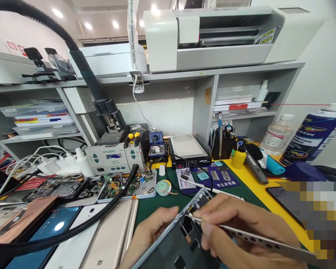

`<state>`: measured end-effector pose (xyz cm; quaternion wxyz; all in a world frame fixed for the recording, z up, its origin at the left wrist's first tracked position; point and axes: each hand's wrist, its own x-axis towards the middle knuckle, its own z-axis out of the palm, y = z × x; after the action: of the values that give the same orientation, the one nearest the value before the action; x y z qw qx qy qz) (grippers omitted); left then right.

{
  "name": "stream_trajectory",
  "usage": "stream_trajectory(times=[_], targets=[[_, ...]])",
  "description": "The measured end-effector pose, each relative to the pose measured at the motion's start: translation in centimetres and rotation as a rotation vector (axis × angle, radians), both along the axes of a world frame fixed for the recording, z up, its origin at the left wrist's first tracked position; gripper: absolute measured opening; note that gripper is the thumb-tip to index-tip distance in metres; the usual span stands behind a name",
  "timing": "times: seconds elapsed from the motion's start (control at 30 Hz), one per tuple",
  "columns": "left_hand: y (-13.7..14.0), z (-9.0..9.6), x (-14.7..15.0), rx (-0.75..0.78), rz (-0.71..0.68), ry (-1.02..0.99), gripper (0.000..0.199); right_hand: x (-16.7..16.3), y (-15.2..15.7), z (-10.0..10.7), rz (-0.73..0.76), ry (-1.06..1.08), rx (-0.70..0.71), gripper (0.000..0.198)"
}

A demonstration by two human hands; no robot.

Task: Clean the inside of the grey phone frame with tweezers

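My left hand (154, 231) grips the edge of an opened smartphone (168, 246), its thumb lying along the light-blue frame. The phone is tilted up at the bottom centre, with its inside and small parts near the upper end showing. Pinched in my right hand (235, 224) is a pair of metal tweezers (257, 241) with a row of holes along the shank. The tweezers' tip points at the inside of the phone near the upper left edge; whether it touches a part I cannot tell. My right fingers cover some of the phone's upper right side.
Phones (106, 231) lie in a row at left, under a black hose (112, 205). Behind them is a tray of circuit boards (154, 190). A rework station (114, 157), solder wick roll (163, 187), hot plate (189, 145), yellow bottle (239, 157) and spray can (310, 138) stand around the mat.
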<state>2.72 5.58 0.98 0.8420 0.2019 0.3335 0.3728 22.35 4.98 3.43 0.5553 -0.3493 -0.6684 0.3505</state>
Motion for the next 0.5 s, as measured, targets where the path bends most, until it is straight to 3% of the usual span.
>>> stream_trajectory(times=[0.37, 0.5], targets=[[0.44, -0.02, -0.05, 0.026, -0.021, 0.018, 0.026, 0.66, 0.18, 0.19, 0.054, -0.051, 0.032, 0.029], [0.44, -0.55, -0.2, 0.019, -0.034, 0.02, 0.037, -0.16, -0.2, 0.29, 0.006, 0.03, 0.019, 0.024]])
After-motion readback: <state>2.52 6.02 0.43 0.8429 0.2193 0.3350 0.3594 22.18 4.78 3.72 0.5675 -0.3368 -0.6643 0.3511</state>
